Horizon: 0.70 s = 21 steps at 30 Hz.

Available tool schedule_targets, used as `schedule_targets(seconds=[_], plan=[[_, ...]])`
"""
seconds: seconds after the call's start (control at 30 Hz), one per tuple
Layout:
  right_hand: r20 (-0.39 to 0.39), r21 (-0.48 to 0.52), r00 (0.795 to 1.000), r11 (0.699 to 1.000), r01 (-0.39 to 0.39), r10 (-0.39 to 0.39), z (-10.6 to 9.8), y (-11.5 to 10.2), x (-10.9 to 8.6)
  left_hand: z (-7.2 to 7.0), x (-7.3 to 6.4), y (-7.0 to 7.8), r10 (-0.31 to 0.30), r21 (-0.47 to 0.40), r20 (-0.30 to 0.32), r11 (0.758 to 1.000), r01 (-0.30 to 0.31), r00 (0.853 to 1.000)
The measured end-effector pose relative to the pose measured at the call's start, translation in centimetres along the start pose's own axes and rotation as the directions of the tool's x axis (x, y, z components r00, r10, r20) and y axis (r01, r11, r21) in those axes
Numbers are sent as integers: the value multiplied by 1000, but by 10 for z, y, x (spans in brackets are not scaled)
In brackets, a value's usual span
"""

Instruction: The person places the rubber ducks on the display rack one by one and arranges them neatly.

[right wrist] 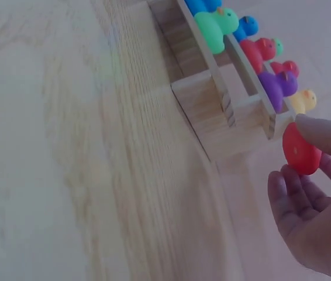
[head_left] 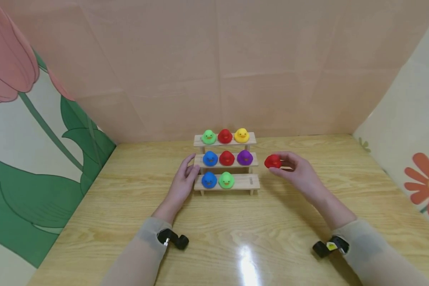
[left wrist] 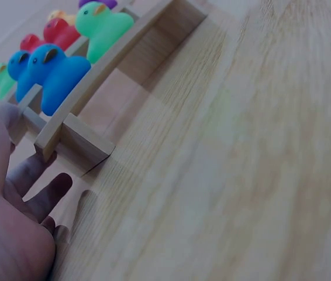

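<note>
A three-tier wooden display stand bears several rubber ducks. My left hand is at its left end, thumb and fingers holding the end of the middle tier. In my right hand, thumb and fingers pinch a red rubber duck, held just right of the stand; its underside shows in the right wrist view. On the bottom tier sit a blue duck and a green duck. The middle tier carries a blue duck, a red duck and a purple duck.
Green, red and yellow ducks line the top tier. The stand rests on a wood-grain table before a pinkish backdrop. Flower-patterned panels border the left and right sides.
</note>
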State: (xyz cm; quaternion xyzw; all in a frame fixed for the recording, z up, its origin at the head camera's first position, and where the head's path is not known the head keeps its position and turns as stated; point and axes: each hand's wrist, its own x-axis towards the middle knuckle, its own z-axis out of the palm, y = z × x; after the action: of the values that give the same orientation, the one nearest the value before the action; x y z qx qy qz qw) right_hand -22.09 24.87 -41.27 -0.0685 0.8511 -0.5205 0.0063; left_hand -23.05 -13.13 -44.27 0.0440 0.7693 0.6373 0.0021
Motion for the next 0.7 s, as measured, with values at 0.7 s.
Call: schedule_targets(seconds=[0.7], plan=[[96,55,994,997,47,-53,26,-17,-8,-5,14,-28,48,10,17,999,-49,999]])
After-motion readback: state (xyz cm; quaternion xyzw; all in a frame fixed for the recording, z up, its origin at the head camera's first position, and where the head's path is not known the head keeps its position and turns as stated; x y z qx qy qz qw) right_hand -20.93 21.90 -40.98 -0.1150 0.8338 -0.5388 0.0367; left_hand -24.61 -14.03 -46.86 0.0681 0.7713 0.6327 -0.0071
